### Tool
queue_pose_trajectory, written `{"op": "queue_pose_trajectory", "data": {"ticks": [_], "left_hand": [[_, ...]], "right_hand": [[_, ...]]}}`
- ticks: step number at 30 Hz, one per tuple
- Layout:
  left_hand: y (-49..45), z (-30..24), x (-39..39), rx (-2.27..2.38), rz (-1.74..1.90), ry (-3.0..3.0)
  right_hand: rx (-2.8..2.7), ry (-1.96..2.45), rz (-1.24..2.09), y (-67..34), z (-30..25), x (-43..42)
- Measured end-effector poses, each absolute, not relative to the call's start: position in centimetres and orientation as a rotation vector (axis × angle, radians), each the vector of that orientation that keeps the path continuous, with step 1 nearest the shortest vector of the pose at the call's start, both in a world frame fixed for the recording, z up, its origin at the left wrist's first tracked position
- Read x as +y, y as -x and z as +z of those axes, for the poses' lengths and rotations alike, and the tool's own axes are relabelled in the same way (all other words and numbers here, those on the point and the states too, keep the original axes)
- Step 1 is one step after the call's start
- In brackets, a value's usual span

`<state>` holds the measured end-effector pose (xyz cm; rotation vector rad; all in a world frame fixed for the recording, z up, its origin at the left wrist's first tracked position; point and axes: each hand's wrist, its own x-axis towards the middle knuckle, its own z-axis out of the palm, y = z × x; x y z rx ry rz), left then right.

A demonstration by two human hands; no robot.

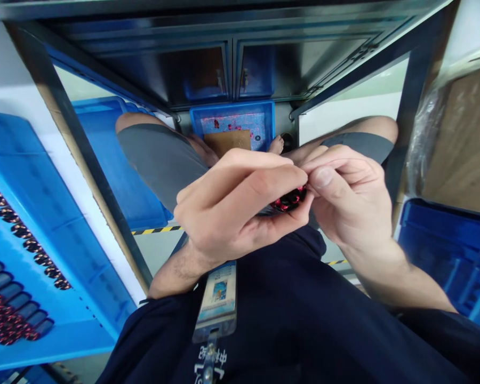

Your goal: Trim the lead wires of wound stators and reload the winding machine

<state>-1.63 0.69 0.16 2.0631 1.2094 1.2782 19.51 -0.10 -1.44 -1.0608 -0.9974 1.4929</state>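
Observation:
A small round wound coil (290, 201), black with shiny red windings, is gripped in the curled fingers and thumb of my left hand (240, 200). Those fingers cover much of it. Right beside it, my right hand (346, 194) is closed in a pinch, with the thumb pressed against the forefinger at the coil's upper right edge. Whatever lies between those two fingertips is hidden or too thin to make out. Both hands are held above my lap, fingertips meeting.
On the left, a blue tray (100, 336) carries rows of similar dark and red coils (8, 317). Below, a blue bin (232, 109) with red scraps and cardboard (228, 140) stands before a dark cabinet (192, 72). A cardboard box (464, 144) and another blue bin (444, 250) are right.

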Motion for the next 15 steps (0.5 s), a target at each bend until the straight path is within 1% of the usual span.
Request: {"op": "queue_pose_trajectory", "data": {"ticks": [2,5,7,10,15], "left_hand": [[1.3,0.4,0.8,1.265,1.350,-2.020],[1.6,0.1,0.8,1.196,1.350,-2.015],[1.7,0.0,0.7,1.186,1.242,-2.024],[1.2,0.3,0.9,1.227,0.916,-2.002],[1.3,0.9,1.4,1.149,0.845,-1.922]], "right_hand": [[-1.057,1.047,1.480,-19.9,-1.4,0.2],[-1.111,1.029,1.416,-19.8,-1.0,0.3],[-1.106,1.009,1.416,-19.4,-0.7,0.1],[-1.104,0.985,1.428,-18.5,0.0,-0.6],[-1.071,1.113,1.272,-17.2,0.7,-1.1]]}}
